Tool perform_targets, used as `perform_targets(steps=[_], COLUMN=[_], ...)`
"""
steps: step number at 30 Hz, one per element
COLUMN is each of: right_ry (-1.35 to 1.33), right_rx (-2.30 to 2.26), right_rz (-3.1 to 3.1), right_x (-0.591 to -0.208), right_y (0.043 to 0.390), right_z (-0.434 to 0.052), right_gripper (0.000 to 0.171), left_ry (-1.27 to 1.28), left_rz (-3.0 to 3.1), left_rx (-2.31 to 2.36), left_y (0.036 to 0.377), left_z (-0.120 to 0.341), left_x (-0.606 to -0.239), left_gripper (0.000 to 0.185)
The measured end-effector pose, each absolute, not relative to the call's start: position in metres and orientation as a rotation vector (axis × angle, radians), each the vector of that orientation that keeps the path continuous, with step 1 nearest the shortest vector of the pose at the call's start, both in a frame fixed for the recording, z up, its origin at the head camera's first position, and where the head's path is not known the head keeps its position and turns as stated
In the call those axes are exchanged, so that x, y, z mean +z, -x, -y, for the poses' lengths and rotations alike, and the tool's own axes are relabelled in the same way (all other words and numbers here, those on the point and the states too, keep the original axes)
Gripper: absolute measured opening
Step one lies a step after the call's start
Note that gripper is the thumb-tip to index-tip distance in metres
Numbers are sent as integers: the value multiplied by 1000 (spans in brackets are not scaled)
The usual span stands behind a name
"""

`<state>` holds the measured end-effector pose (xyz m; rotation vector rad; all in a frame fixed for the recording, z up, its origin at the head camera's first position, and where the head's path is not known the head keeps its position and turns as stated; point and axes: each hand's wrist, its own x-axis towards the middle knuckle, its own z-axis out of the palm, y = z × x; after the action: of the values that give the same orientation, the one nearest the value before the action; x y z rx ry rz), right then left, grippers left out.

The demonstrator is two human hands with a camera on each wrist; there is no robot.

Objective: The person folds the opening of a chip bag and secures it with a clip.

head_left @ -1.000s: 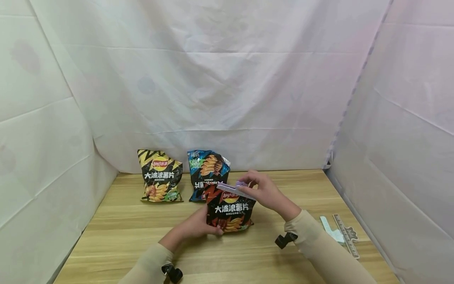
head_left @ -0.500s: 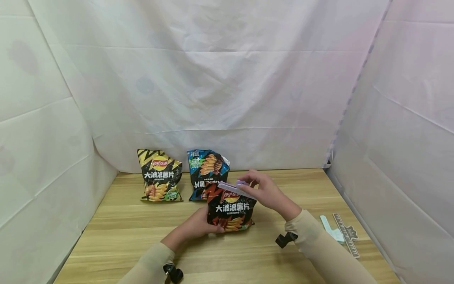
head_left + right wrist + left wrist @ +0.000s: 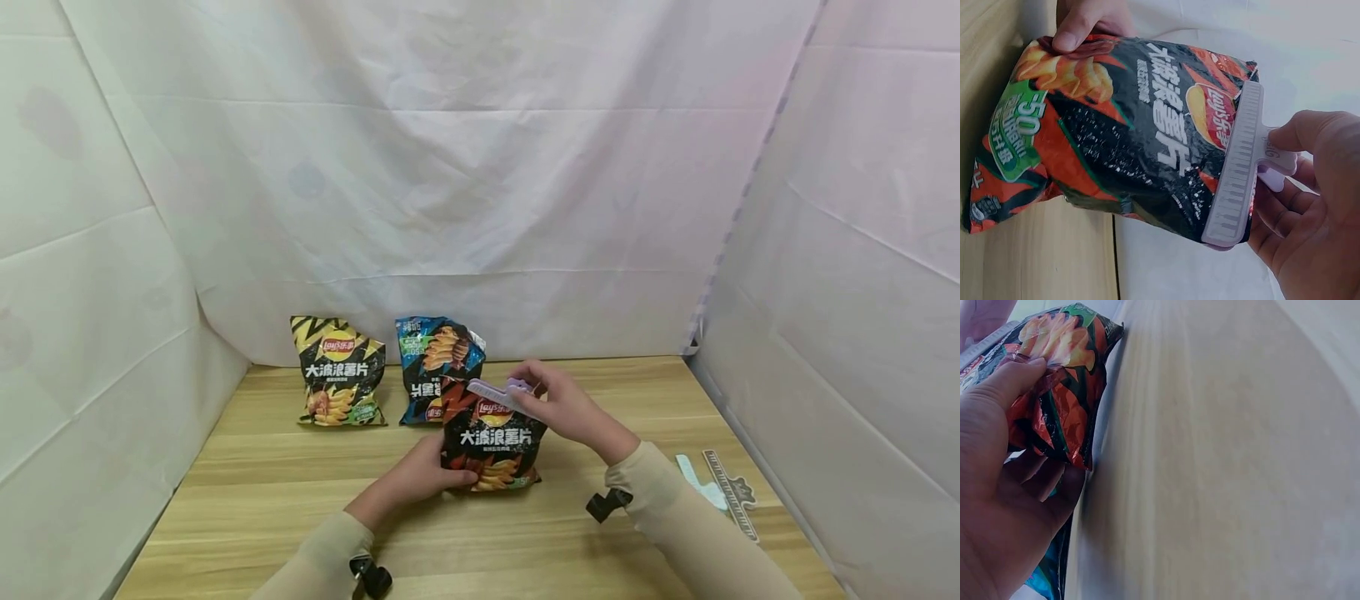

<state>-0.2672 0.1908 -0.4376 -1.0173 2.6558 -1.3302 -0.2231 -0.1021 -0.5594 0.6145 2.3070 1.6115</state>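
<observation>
The red bag [image 3: 495, 450], nearer than the blue bag [image 3: 441, 354], has shifted slightly right. The left hand [image 3: 418, 478] grips its lower left, thumb and fingers parted around it; the right hand [image 3: 564, 410], almost closed, pinches the purple clip [image 3: 1236, 172] across its top.

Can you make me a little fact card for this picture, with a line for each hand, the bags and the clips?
Left hand: grips the red chip bag near its bottom
Right hand: pinches the purple clip by its handle
Purple clip: across the red chip bag's top
Other bags: yellow chip bag and blue chip bag, farther back; the blue one's printing is upside down
Other clips: pale blue clip and grey clip, on the table's right side
</observation>
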Motion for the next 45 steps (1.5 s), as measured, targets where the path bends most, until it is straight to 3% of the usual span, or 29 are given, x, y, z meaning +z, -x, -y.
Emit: perform_targets(steps=[25, 32, 45], right_ry=[822, 725, 681], right_rx=[-1350, -1255, -1138], right_rz=[-2747, -2796, -2779], right_x=[-428, -425, -421], right_y=[316, 344, 379], right_z=[-243, -262, -297], right_gripper=[29, 35, 39], left_ry=[-442, -375, -370], left_rz=[-2188, -2112, -1940], left_rx=[1715, 1757, 1861], left_y=[244, 259, 278], left_z=[35, 7, -36], left_x=[-532, -527, -519], left_gripper=[70, 79, 63])
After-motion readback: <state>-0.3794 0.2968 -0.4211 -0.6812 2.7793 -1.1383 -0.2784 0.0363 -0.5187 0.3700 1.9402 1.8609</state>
